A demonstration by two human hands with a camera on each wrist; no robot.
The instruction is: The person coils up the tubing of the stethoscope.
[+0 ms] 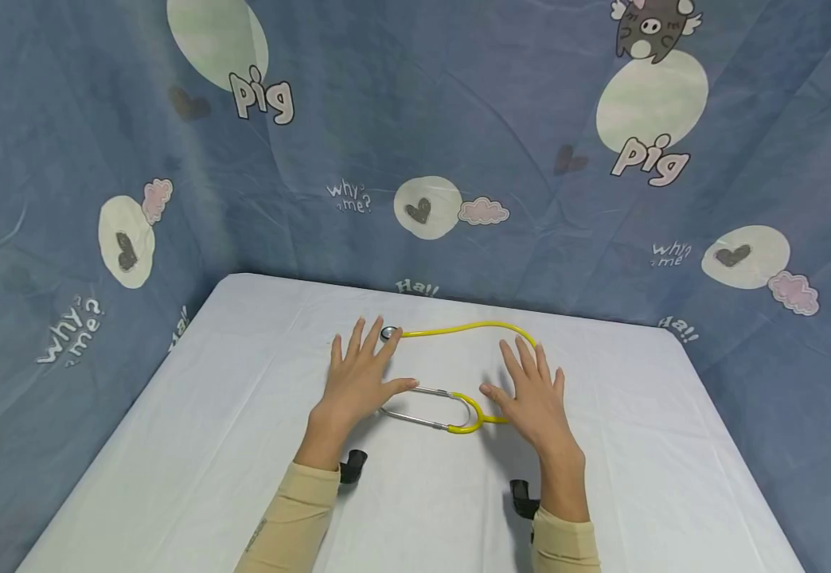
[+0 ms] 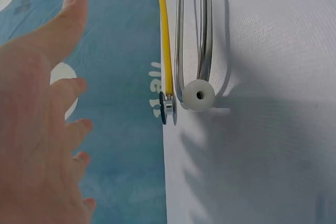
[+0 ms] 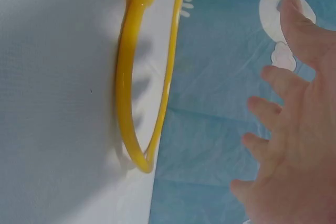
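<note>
A stethoscope with yellow tubing [image 1: 483, 325] lies on the white-covered table, its tube looped toward the right. My left hand [image 1: 360, 378] hovers over its left side, fingers spread and straight, holding nothing. In the head view this hand overlaps the ends of the metal ear tubes [image 1: 415, 419], and its fingertips come close to the round chest piece [image 1: 388, 333]. A pale ear tip [image 2: 199, 95] shows in the left wrist view. Above the right-hand bend of the tubing is my right hand [image 1: 536, 398], also spread and holding nothing; it hides part of the loop.
The table [image 1: 645, 461] has a white cloth over it. Blue printed fabric [image 1: 530, 247] hangs behind and along both sides. Dark wrist mounts [image 1: 353, 466] jut inward below each hand, beside the beige sleeves [image 1: 290, 517].
</note>
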